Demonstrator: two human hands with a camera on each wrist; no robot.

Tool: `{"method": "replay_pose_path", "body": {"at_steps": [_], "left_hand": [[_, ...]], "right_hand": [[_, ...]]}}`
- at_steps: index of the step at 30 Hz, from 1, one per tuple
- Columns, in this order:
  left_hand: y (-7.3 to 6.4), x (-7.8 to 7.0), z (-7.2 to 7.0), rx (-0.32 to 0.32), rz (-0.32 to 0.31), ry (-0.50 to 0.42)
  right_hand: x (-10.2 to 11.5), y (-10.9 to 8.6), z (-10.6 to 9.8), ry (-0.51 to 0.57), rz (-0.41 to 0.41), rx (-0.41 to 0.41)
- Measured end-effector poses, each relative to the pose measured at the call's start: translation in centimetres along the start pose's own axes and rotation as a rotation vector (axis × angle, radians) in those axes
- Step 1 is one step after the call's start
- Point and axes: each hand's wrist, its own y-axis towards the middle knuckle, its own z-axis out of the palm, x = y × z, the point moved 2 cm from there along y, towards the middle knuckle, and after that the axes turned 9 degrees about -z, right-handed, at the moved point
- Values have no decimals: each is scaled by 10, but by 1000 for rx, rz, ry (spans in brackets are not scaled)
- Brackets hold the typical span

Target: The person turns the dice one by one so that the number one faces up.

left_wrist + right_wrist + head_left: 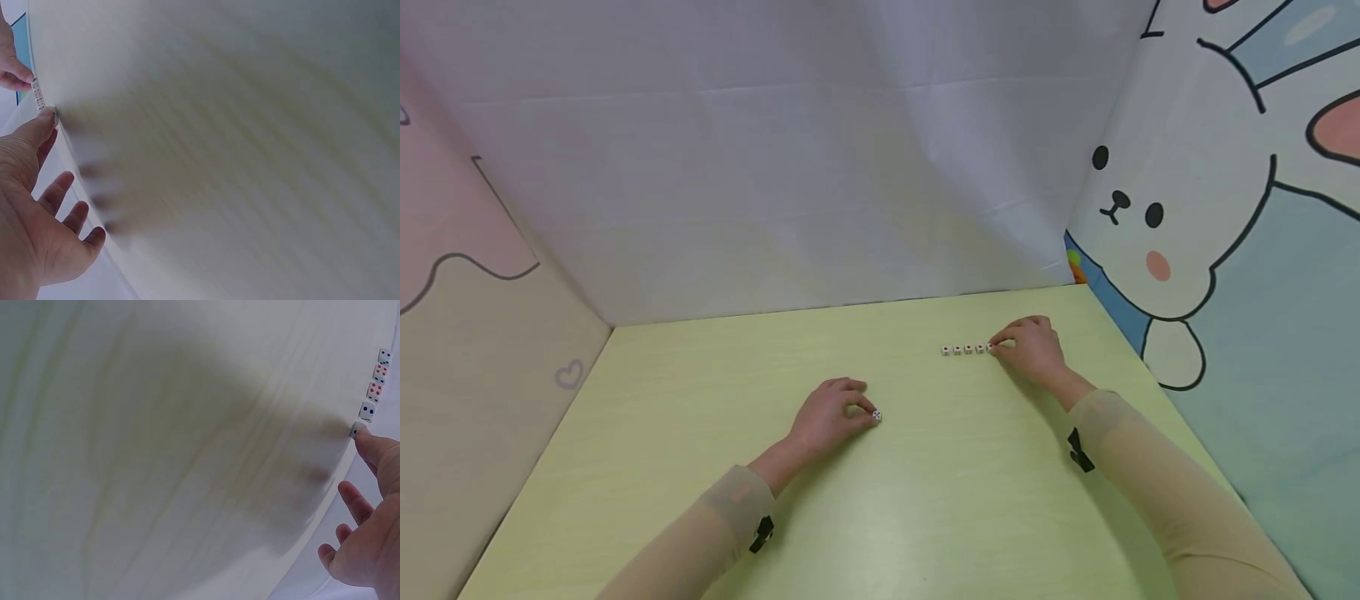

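Several small white dice (957,350) stand in a short row on the pale yellow table. At the row's right end my right hand (1032,350) pinches the last die (990,348) between thumb and finger. In the right wrist view that die (358,429) sits under the thumb tip, and the other dice (375,392) show red and blue dots. Nearer to me and further left, my left hand (831,417) pinches a single die (877,415) with dark dots on top. Its other fingers are spread, as the left wrist view shows.
The table (700,367) meets a white cloth wall (812,192) at the back. To the right rises a panel with a cartoon rabbit (1187,167), and a pink and cream panel (490,350) stands at the left.
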Motion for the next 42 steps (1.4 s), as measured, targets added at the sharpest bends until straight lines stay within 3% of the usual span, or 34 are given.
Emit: {"method": "replay_pose_path", "body": {"at_steps": [23,31,42], "left_hand": [[-2,-1,-4,14,-2,-20],[0,-1,-11,7,34,-2],[1,-2,-11,5,17,-24]], "right_hand": [[2,-2,-2,-1,-4,-4],[1,-2,-2,0,-18,-10],[1,-3,-1,5,-21,-15]]}}
